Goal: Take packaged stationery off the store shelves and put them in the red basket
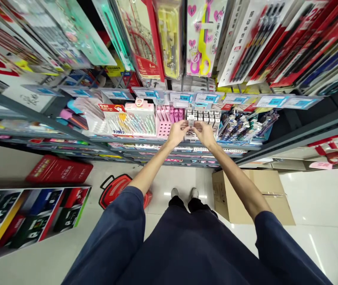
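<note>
My left hand and my right hand meet at the front of a shelf. Between their fingertips they pinch a small white box with dark print; its exact kind is too small to make out. Right behind it stand rows of similar small white boxes in a display. Beside my left hand is a pink holder with pink pens in it. To the right of my right hand lie many wrapped pens in a clear bin.
Hanging stationery packs and price tags overhang the shelf. Pen displays fill its left part. On the floor are a red shopping basket at left and a cardboard box at right. A bag display stands far left.
</note>
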Tool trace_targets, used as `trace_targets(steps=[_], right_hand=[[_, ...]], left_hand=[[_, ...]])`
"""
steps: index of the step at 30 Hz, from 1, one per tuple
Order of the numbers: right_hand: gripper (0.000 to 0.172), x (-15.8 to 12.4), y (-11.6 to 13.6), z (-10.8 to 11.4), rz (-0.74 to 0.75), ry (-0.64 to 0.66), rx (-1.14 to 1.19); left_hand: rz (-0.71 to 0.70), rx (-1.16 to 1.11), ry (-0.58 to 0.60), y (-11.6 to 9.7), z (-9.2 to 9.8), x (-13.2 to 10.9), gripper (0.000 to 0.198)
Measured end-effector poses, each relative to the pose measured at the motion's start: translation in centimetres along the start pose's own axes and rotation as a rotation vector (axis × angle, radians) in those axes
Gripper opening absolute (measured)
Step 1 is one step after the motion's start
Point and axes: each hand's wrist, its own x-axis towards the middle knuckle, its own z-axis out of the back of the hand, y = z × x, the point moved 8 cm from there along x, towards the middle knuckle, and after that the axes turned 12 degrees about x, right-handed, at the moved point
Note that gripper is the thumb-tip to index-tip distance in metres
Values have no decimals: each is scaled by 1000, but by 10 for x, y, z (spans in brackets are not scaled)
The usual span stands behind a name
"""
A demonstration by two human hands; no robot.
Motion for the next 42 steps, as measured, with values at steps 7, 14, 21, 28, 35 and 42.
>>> trace_targets(steps=[7, 14, 21, 28, 35, 42], right_hand=[[44, -6, -33, -16, -5, -5, -18], [42, -7, -43, -21, -24, -21, 19], [41, -6, -49, -27, -55, -11, -29], [42, -3, -50, -19, -68, -24, -14], [34, -6, -55, -23, -34, 59, -100], [32, -7, -62, -24, -45, 39, -126]], left_hand=[[-32, 23, 22, 31, -10, -3, 25], [-27, 14, 65, 36, -10, 1, 21], [16, -37, 82, 37, -7, -2, 28], [6, 0, 75, 36, -15, 5, 24], [-22, 65, 135, 52, -25, 4, 23], [1, 70, 133, 63, -29, 4, 20]])
